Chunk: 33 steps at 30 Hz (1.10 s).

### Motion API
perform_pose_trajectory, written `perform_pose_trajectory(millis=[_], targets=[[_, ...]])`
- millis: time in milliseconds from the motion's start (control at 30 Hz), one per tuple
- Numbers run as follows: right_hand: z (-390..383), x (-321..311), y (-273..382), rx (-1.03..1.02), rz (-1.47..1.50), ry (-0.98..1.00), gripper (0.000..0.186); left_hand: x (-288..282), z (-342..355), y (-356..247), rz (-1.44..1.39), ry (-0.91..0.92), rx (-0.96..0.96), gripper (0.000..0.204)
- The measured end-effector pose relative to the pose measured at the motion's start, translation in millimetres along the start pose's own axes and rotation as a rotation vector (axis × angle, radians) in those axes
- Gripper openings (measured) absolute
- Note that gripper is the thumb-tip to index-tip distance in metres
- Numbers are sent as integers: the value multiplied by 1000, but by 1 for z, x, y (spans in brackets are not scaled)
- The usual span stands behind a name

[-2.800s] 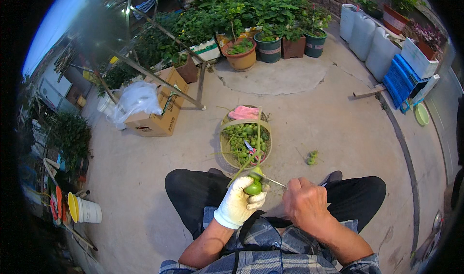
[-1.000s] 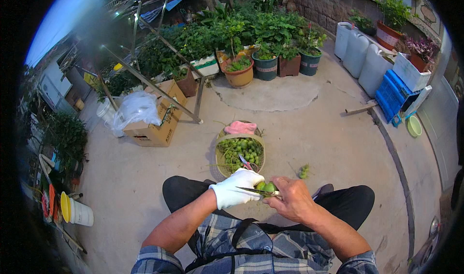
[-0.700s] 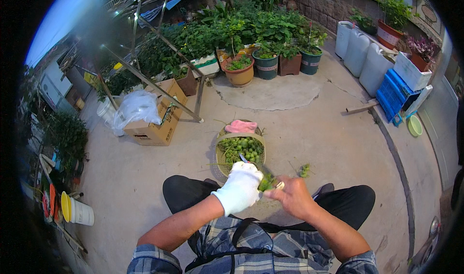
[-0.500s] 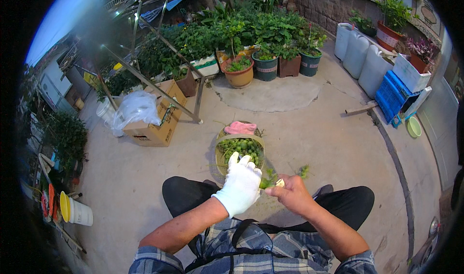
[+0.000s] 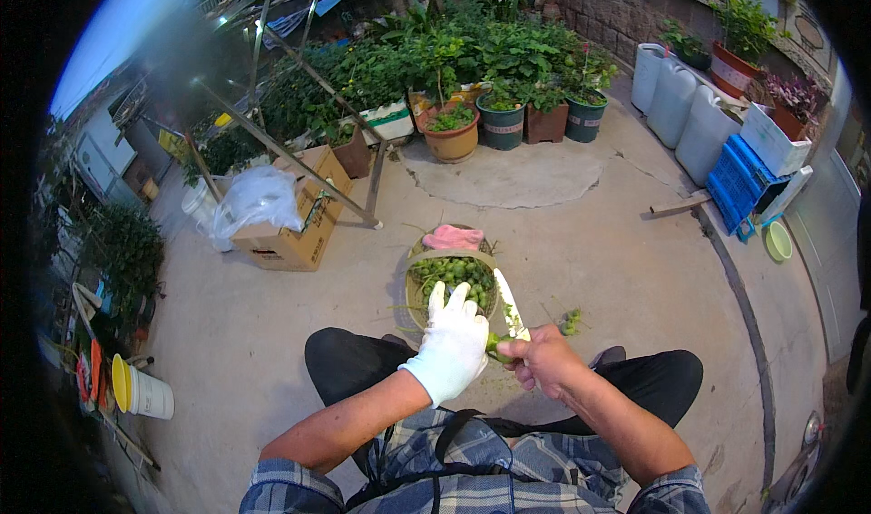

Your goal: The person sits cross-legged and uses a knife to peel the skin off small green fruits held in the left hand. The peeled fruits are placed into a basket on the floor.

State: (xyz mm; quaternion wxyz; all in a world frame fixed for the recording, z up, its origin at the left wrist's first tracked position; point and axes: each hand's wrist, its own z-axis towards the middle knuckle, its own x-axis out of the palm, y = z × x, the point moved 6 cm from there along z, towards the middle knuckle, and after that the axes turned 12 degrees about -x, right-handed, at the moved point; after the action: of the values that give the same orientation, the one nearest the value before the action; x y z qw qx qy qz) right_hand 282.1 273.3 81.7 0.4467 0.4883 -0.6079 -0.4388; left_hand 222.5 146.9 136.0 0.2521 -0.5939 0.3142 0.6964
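Observation:
My left hand [image 5: 449,351], in a white glove, has its upper fingers raised and apart over the basket, its thumb side gripping a green fruit [image 5: 495,346]. My bare right hand [image 5: 552,364] grips a knife [image 5: 508,303] by its handle, thumb against the fruit; the blade points away from me, with green bits on it. Beyond both hands stands a woven basket [image 5: 490,264] of small green fruits and stalks, with a pink cloth [image 5: 452,236] at its back. A small green cluster [image 5: 570,322] lies on the concrete to the right.
A cardboard box [image 5: 288,251] with clear plastic sits under a metal frame [image 5: 322,183] at back left. Potted plants [image 5: 449,137] line the back. Jerrycans [image 5: 703,133], a blue crate [image 5: 739,187] and a green basin [image 5: 778,240] stand right; a bucket [image 5: 150,391] stands left.
My left hand has moved forward and raised its fingers. The knife, which lay crosswise one second ago, now points forward and up in my right hand.

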Motion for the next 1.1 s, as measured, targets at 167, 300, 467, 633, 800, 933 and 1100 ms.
perform_pose_trajectory(millis=[167,300,467,633,800,933,1100], targets=[[-21,18,34,-898,-996,35,29,23,7,15,-343,240,59,35],[-7,-11,19,-580,-492,-157,27,-8,25,59,-1196,-206,-189,48],[-2,-23,-13,-138,419,-150,23,-6,25,140,-1718,-603,-738,21],[3,-26,-26,-14,602,-113,38,90,40,171,-1976,-209,-926,33],[21,-58,-40,15,629,-190,40,235,43,168,-1485,216,-1393,61],[37,-96,-45,10,644,-298,39,267,65,182,-874,76,-1257,50],[61,-138,-51,14,703,-387,42,253,165,221,-543,-224,-870,28]])
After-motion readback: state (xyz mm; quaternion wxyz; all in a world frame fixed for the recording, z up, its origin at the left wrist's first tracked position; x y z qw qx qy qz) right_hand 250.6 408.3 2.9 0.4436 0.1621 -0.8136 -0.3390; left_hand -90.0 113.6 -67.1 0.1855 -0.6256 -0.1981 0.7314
